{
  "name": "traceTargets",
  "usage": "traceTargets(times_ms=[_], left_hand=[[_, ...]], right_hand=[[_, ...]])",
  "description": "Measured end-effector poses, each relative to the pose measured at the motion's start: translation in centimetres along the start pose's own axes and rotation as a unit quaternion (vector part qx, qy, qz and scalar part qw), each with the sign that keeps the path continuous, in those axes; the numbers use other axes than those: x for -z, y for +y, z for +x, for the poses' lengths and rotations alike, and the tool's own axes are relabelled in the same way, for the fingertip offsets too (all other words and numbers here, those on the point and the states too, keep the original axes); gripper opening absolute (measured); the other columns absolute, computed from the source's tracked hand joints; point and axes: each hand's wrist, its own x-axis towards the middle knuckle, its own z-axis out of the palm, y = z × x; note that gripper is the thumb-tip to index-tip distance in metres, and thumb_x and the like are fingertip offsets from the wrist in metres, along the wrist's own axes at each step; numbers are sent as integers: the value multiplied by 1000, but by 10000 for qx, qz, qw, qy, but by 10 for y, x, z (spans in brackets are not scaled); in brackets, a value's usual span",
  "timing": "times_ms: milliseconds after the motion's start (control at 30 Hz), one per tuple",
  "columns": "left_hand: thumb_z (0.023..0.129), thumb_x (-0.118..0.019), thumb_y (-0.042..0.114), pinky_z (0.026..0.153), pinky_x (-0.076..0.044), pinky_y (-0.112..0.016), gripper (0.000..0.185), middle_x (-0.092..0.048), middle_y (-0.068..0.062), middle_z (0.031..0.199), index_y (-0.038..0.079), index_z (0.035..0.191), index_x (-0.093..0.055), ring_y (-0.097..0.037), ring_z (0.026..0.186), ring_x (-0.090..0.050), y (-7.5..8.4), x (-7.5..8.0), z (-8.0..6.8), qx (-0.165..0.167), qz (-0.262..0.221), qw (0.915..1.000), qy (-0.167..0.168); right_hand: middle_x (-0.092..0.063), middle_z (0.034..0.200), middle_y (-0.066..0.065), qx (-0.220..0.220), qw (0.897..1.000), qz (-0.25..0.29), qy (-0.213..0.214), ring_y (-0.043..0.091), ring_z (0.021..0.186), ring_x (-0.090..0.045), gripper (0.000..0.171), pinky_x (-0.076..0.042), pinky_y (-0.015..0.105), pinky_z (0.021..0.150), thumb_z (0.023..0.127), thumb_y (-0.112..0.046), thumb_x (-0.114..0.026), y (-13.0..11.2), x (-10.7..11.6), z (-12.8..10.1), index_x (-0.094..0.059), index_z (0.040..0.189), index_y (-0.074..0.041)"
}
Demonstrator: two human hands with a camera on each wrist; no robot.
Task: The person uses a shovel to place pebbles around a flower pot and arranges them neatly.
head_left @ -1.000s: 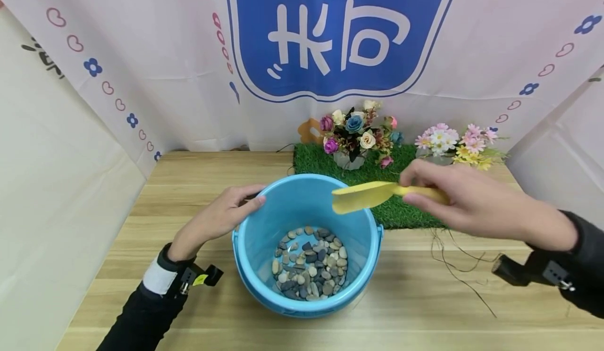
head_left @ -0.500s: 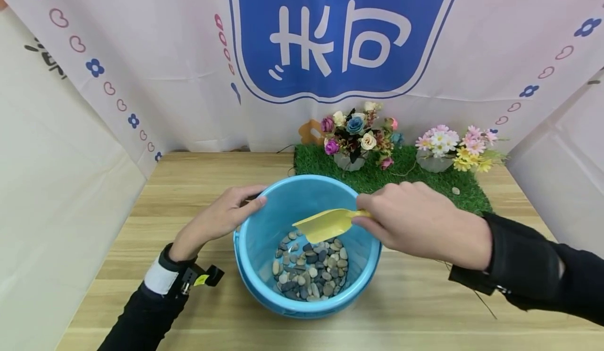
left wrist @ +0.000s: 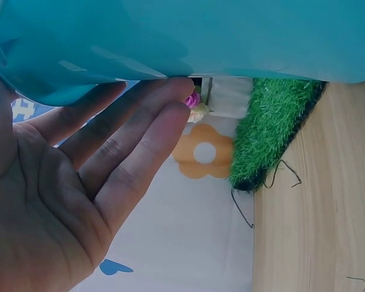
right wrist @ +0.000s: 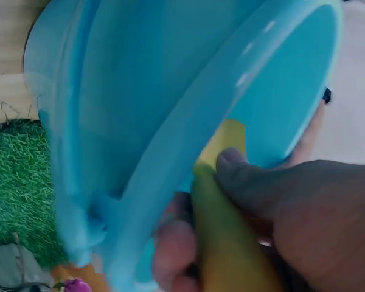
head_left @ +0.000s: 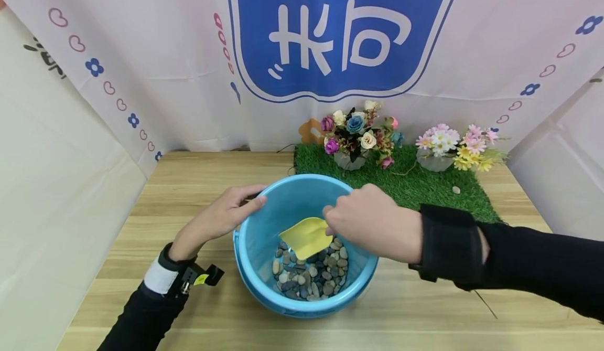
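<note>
Item: blue bucket [head_left: 264, 277] on the wooden desk [head_left: 198, 183], between our two hands. Contents: a layer of small mixed pebbles [head_left: 311, 277] on the bottom, grey, tan and white.

Left hand [head_left: 214, 220]: fingers straight and relaxed, laid flat against the bucket's outer wall and rim on its near-left side. In the left wrist view the fingers [left wrist: 128, 146] press the blue wall without curling round it. It steadies and grips nothing.

Right hand [head_left: 373, 222]: fingers and thumb wrapped round the handle of a yellow scoop [head_left: 305, 237]. The hand sits over the bucket's far-right rim. The scoop blade points down and left of this hand, its tip at or just above the pebbles; we cannot tell whether it touches them.

Beyond the right hand: green turf mat [head_left: 424, 188] with two flower arrangements [head_left: 356, 133] and one stray pebble [head_left: 455, 190] lying on it.

Risks, as we judge them:
- The left hand only presses. A hard dig with the scoop could slide or tip the bucket towards that hand.
- A steep blade angle may skate over the pebbles and flick some over the rim.
- An overfilled scoop could shed pebbles onto the desk or turf when lifted.
- The right wrist is close to the rim and may knock it.
</note>
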Motion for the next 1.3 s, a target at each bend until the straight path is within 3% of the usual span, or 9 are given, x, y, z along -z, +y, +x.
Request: traceTargets(times_ms=[167, 300, 400, 567, 767, 1033, 1300], left_hand=[[110, -45, 15, 67, -63, -33, 40, -68, -21, 119, -5, 143, -52, -17, 85, -74, -1, 0, -1, 0, 20, 10000, 9], [110, -45, 15, 67, -63, -34, 39, -69, -20, 117, -5, 143, -52, -17, 83, -74, 0, 0, -1, 0, 1, 10000, 15], [109, -45, 14, 67, -63, -34, 39, -69, -20, 116, -5, 143, -52, -17, 83, -74, 0, 0, 0, -22, -40, 10000, -10], [110, -45, 14, 67, -63, -35, 40, -69, -21, 117, -6, 144, -51, -18, 83, -74, 1, -1, -1, -7, -124, 9999, -69], [110, -45, 15, 67, -63, -35, 40, -70, -20, 114, -5, 144, -51, -19, 83, -75, 1, 0, -1, -43, -114, 9999, -48], [109, -45, 14, 66, -63, -35, 40, -71, -19, 112, -6, 143, -52, -18, 82, -75, 0, 1, 0, -76, -113, 9999, -51], [110, -45, 15, 66, -63, -35, 40, -71, -19, 113, -5, 143, -52, -18, 81, -75, 0, 1, 0, -68, -102, 9999, -55]], right_hand=[[-40, 55, -3, 203, 9992, -347, -86, 8, 45, -31, 29, -25, 23, 40, 98, -33, -69, -10, -4, 12, -65, 76, -15], [-26, 56, -5, 362, 9983, -453, 67, 8, 49, -21, 42, -16, 23, 44, 98, -22, -70, -14, -7, 17, -50, 62, -19], [-24, 57, -5, 463, 9974, -543, 2, 9, 52, -19, 47, -16, 23, 44, 97, -14, -69, -14, -8, 20, -42, 59, -20], [-41, 60, -4, 402, 9957, -68, -831, 9, 51, -31, 33, -32, 22, 42, 97, -9, -68, -11, -7, 30, -53, 68, -16], [-52, 71, -2, 73, 9814, 567, -1834, 13, 59, -46, 9, -45, 26, 52, 93, -9, -70, -9, -6, 45, -64, 89, -12], [-52, 72, -2, 195, 9696, 807, -2302, 13, 60, -43, 21, -39, 26, 54, 93, -8, -74, -3, -11, 51, -58, 82, -17], [-54, 74, -1, 287, 9656, 1205, -2286, 13, 61, -46, 13, -39, 26, 56, 100, -13, -67, 9, -18, 51, -64, 88, -14]])
